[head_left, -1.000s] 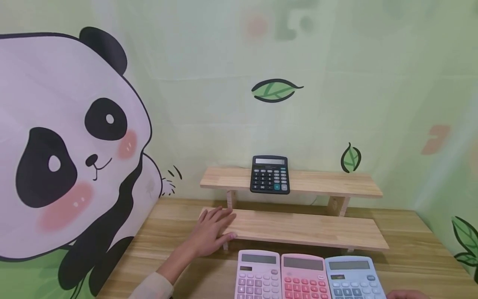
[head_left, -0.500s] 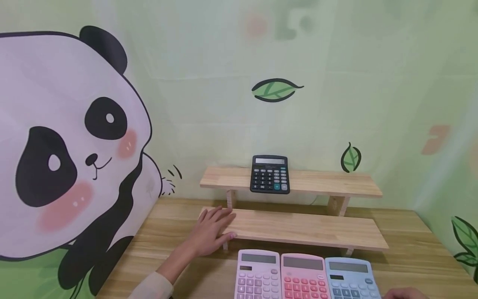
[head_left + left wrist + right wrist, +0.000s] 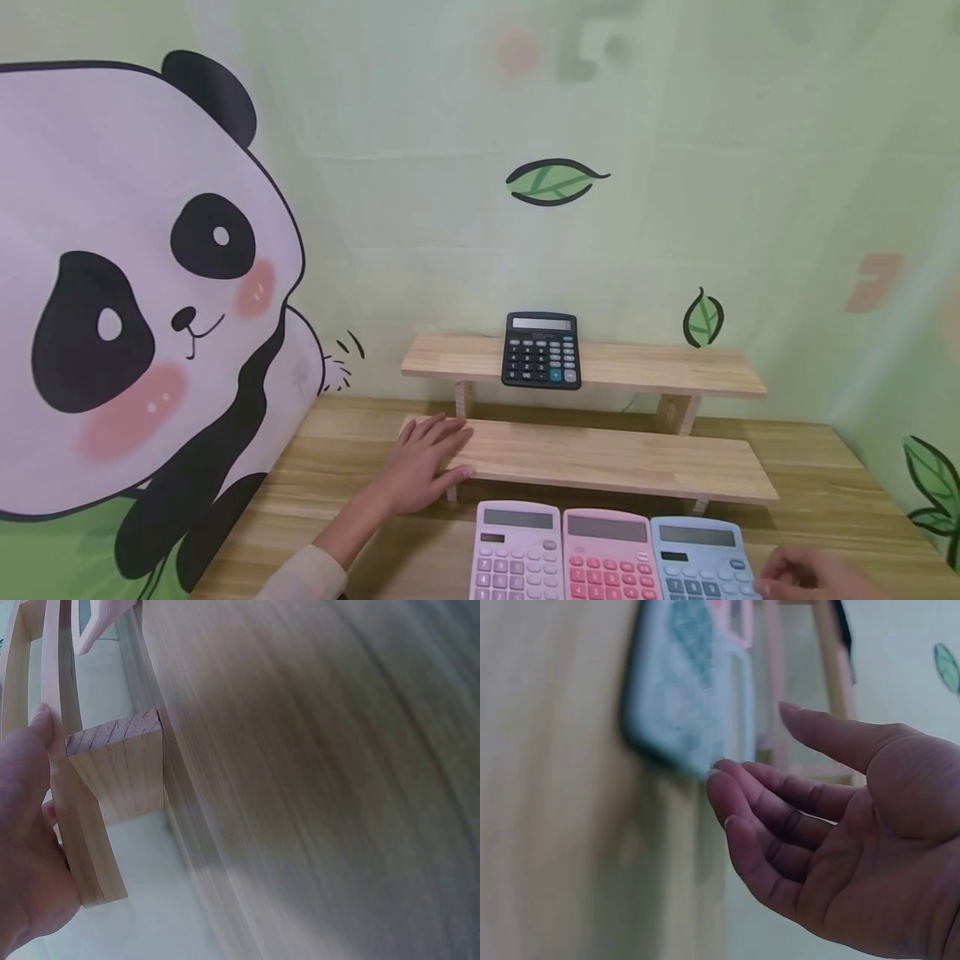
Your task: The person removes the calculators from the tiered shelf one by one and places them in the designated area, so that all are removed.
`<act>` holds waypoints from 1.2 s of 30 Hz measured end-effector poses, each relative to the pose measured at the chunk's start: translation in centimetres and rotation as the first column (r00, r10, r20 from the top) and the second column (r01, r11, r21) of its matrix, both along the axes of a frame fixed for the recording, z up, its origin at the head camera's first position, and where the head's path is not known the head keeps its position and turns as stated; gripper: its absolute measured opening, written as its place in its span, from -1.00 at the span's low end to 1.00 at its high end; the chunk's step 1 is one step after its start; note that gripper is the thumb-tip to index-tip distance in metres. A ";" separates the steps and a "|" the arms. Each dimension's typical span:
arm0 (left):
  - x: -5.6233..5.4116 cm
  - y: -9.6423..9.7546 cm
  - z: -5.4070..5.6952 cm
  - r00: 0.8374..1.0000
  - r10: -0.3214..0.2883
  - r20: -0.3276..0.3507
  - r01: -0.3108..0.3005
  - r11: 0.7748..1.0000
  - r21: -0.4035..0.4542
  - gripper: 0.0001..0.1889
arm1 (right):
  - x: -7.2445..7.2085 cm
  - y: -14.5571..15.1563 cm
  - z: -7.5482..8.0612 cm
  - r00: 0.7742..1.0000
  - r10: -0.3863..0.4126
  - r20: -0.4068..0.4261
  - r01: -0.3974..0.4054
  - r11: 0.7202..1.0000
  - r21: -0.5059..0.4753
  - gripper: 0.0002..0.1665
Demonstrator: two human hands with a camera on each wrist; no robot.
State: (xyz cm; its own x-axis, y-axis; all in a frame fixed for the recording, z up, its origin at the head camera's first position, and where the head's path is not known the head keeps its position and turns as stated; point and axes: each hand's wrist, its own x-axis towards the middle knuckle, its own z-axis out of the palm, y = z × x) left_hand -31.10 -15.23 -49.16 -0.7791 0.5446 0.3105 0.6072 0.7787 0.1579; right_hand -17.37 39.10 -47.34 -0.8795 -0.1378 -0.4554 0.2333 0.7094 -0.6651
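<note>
My left hand [image 3: 427, 462] rests on the left end of the lower wooden shelf [image 3: 615, 454], fingers spread over the board. In the left wrist view its thumb [image 3: 43, 724] lies along the shelf's edge. A lilac calculator [image 3: 517, 533], a pink calculator [image 3: 609, 550] and a light blue calculator [image 3: 697, 546] lie side by side in front of the shelf, their lower parts cut off by the frame. Beside the blue one's right edge is my right hand [image 3: 813, 575]. In the right wrist view its fingers [image 3: 769, 859] are loosely bent and hold nothing, the fingertips close to the blue calculator's corner.
A black calculator [image 3: 542, 358] leans on the upper shelf [image 3: 660, 367] at the back. Both shelves stand on a wood-grain table [image 3: 847, 500]. Behind them hangs a pale green backdrop [image 3: 420, 208] printed with leaves and a large panda [image 3: 135, 275].
My right hand has come further into view from the bottom right edge. The light blue calculator has shifted slightly left and turned straighter. My left hand stays in place.
</note>
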 end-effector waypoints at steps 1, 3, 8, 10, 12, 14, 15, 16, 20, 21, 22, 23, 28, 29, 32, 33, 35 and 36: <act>0.0 -0.1 0.0 1.000 0.002 -0.001 -0.002 1.000 0.001 -0.31 | -0.2 -0.4 0.8 1.000 -0.006 0.004 0.006 1.000 -0.019 -0.55; -0.1 -0.1 0.0 1.000 0.003 0.001 -0.003 1.000 0.001 -0.31 | -0.8 -1.0 2.2 1.000 0.027 -0.011 -0.028 0.995 -0.093 -0.49; 0.0 -0.2 0.1 1.000 0.000 0.012 0.000 1.000 0.001 -0.30 | -2.6 -3.7 4.8 0.987 0.051 -0.150 -0.071 0.989 -0.130 -0.46; 0.0 -0.1 0.1 1.000 -0.004 0.018 0.004 1.000 0.002 -0.31 | -3.1 -5.0 5.5 0.979 0.029 -0.201 -0.057 0.989 -0.137 -0.44; 0.1 -0.1 0.1 1.000 -0.006 0.024 0.006 1.000 0.001 -0.31 | -3.6 -6.5 6.2 0.973 -0.004 -0.232 -0.036 0.985 -0.170 -0.40; 0.2 0.0 0.0 0.999 -0.008 0.031 0.008 1.000 0.006 -0.31 | -4.0 -7.9 6.6 0.965 -0.022 -0.261 -0.039 0.973 -0.227 -0.38; 0.2 0.0 0.0 0.999 -0.008 0.037 0.007 1.000 0.008 -0.31 | -4.3 -8.6 6.8 0.962 -0.036 -0.270 -0.035 0.966 -0.255 -0.36; 0.3 -0.1 0.0 0.999 -0.007 0.039 0.007 1.000 0.011 -0.31 | -4.6 -9.2 7.0 0.958 -0.052 -0.281 -0.031 0.958 -0.284 -0.35; 0.3 -0.2 0.0 0.999 -0.007 0.040 0.007 1.000 0.020 -0.32 | -6.7 -11.7 7.6 0.943 -0.137 -0.303 0.018 0.930 -0.367 -0.35; 0.3 -0.2 0.0 0.999 -0.009 0.036 0.009 1.000 0.024 -0.32 | -7.4 -12.2 7.8 0.939 -0.165 -0.302 0.036 0.920 -0.390 -0.36; 0.2 -0.2 0.1 0.999 -0.012 0.032 0.011 1.000 0.026 -0.33 | -8.1 -12.7 7.9 0.935 -0.189 -0.301 0.051 0.910 -0.412 -0.36; 0.2 -0.2 0.1 0.999 -0.013 0.030 0.012 0.999 0.029 -0.33 | -8.8 -13.2 8.0 0.930 -0.209 -0.302 0.061 0.898 -0.435 -0.37; 0.2 -0.1 0.4 0.999 -0.011 0.033 0.010 1.000 0.027 -0.33 | -11.2 -15.2 8.2 0.923 -0.258 -0.286 0.075 0.849 -0.523 -0.33; 0.2 -0.1 0.4 0.999 -0.010 0.038 0.009 1.000 0.026 -0.33 | -11.5 -15.5 8.2 0.924 -0.261 -0.280 0.076 0.842 -0.534 -0.32; 0.3 -0.1 0.6 0.999 -0.008 0.045 0.007 1.000 0.024 -0.33 | -12.5 -16.5 8.3 0.929 -0.276 -0.245 0.095 0.821 -0.563 -0.33; 0.3 0.0 0.6 0.999 -0.008 0.044 0.007 1.000 0.026 -0.33 | -12.8 -16.7 8.3 0.931 -0.280 -0.235 0.100 0.814 -0.573 -0.34; 0.3 0.0 0.5 0.999 -0.008 0.043 0.007 1.000 0.027 -0.34 | -13.3 -17.2 8.2 0.933 -0.293 -0.210 0.118 0.799 -0.589 -0.36; 0.2 0.0 0.5 0.999 -0.007 0.039 0.006 1.000 0.025 -0.34 | -13.6 -17.5 8.1 0.934 -0.298 -0.199 0.126 0.793 -0.596 -0.37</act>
State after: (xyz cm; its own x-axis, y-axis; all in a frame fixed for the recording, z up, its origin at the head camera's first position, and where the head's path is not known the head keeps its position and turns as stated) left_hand -30.85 -15.20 -48.70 -0.7873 0.5424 0.2934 0.6054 0.7703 0.2004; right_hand -30.97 21.64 -39.22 -0.9912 -0.0894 -0.0972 0.0841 0.1396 -0.9866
